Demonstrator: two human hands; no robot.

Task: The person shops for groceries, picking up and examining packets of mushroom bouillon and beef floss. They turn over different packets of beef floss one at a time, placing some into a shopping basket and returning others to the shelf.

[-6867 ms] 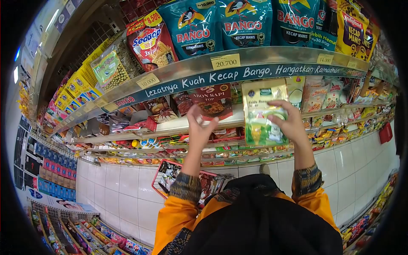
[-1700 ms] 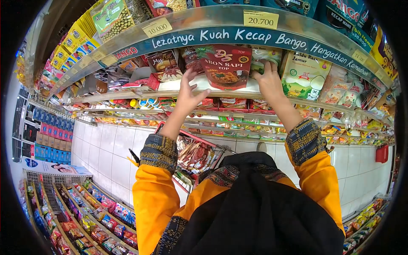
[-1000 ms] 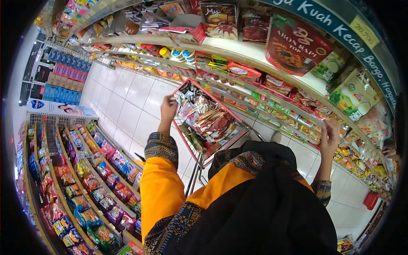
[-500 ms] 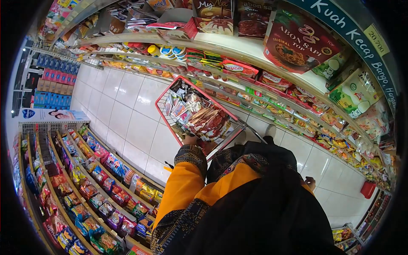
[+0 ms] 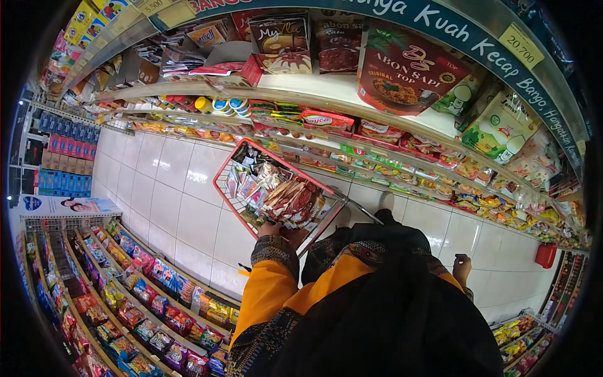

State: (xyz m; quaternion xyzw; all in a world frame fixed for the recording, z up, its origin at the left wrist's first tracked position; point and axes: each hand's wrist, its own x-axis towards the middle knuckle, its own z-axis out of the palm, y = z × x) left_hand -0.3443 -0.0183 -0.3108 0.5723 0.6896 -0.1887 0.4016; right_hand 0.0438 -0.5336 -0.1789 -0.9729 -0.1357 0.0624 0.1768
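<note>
A red-rimmed wire shopping basket stands at an angle on the tiled floor in front of my legs. Inside it lies a pile of packets, many of them brown and red. My left hand is at the basket's near rim, fingers closed on the edge and partly hidden. A dark handle bar runs from the basket's right end toward my body. Down at my right side hangs my right hand, its fingers curled, with nothing seen in it.
A tall shelf curves along the far side, carrying a large red Abon Sapi pouch and several seasoning packs. Snack racks line the left. A red container is at the far right. My shoe shows beyond the handle.
The shelves and the basket sit lower and further left in view, and more of the upper shelf shows. My right hand shows more fully at my side. My left hand stays on the basket.
</note>
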